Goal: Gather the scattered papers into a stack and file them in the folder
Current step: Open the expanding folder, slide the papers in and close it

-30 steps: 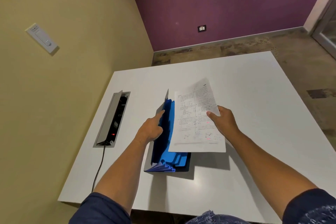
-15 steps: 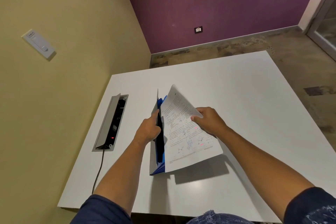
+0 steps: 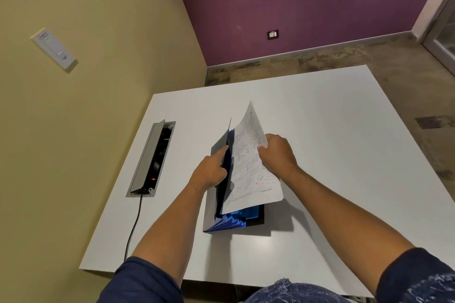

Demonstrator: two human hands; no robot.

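Clearly the thin printed white paper sheets are flexing limply, angling into the blue accordion folder on the white worktop; the right hand is pinching their edge, the left hand is holding the flap open.

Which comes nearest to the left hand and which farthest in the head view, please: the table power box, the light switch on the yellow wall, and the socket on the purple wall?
Measured from the left hand, which holds the folder open:
1. Table power box, just to its left, set into the table.
2. Light switch, up on the yellow wall, far left.
3. Socket, low on the purple wall beyond the table.
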